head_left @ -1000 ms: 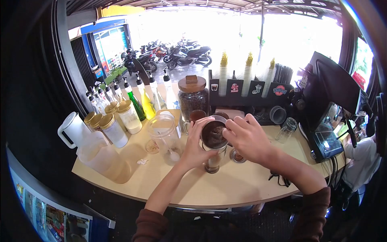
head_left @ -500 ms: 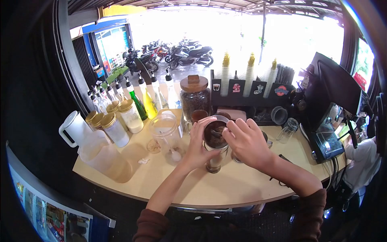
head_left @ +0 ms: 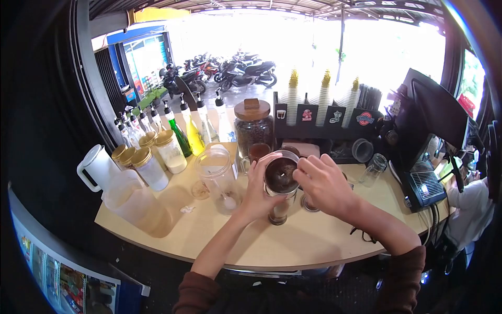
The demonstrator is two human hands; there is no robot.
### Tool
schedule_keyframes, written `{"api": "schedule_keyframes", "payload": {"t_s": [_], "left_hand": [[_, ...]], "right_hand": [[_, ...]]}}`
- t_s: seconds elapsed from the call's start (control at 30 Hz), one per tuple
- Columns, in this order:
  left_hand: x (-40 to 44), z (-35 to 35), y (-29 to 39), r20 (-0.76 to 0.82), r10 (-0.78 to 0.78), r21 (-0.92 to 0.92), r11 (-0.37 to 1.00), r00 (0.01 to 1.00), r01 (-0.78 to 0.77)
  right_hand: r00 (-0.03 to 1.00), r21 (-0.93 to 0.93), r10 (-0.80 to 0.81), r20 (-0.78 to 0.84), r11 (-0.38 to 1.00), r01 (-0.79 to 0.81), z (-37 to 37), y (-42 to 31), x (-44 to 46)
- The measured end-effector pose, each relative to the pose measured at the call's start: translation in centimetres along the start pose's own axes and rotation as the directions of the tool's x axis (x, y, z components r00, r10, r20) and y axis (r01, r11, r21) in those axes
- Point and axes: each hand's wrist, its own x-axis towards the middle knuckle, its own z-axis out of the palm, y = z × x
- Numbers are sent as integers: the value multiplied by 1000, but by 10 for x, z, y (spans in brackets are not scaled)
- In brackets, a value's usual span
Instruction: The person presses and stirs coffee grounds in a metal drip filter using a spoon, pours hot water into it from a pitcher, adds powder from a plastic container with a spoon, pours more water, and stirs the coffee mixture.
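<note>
A round container with dark brown contents point(head_left: 281, 175) sits on top of a clear glass point(head_left: 278, 212) on the counter. My left hand point(head_left: 260, 186) is wrapped round the container's left side. At its right rim my right hand point(head_left: 325, 184) is closed in a pinch; what it holds is hidden behind the fingers. Left of my left hand stands a clear plastic jar point(head_left: 216, 178) with a white spoon point(head_left: 228, 202) inside. A small metal dish point(head_left: 309, 204) lies partly under my right hand. Behind the container is a cup of brown liquid point(head_left: 258, 152).
The wooden counter point(head_left: 251, 248) bears a frosted pitcher point(head_left: 133, 204), gold-lidded jars point(head_left: 151, 170), pump bottles point(head_left: 192, 131) and a wooden-lidded jar point(head_left: 253, 125). Right are a glass point(head_left: 373, 170), a cup rack point(head_left: 324, 118) and a machine point(head_left: 424, 183). Another person point(head_left: 471, 209) is at the far right.
My right hand has shifted slightly right along the container's rim, and more of the dark contents shows. My left hand keeps its hold with little movement.
</note>
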Motion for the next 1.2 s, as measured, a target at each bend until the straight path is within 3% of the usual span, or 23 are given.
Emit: {"api": "schedule_keyframes", "payload": {"t_s": [0.07,0.17,0.47,0.73,0.8,0.93,1.0,1.03,1.2], "left_hand": [[0,-1,0,4,4,4,1000,1000,-4],[0,0,0,3,6,4,1000,1000,-6],[-1,0,-1,-2,23,-9,1000,1000,-23],[-2,-1,-1,42,-41,-49,998,998,43],[-3,0,-1,37,-56,-65,996,998,58],[-1,-1,-2,14,20,9,1000,1000,-21],[-4,-1,0,12,2,23,1000,1000,-2],[-4,-1,-1,14,0,22,1000,1000,0],[-4,-1,-4,10,21,34,999,1000,-22]], "right_hand": [[994,27,-50,95,999,47,-4,0,0],[996,-54,-93,13,994,94,-5,8,4],[958,-47,-285,42,957,287,-7,8,3],[961,-51,-269,56,961,272,-6,6,3],[989,-100,-150,-20,984,147,-1,8,5],[973,-30,-230,0,973,230,4,-3,5],[987,-121,-155,-49,982,148,5,0,8],[995,-56,-76,-61,996,73,3,1,10],[992,-14,-123,-16,992,123,10,-7,6]]}}
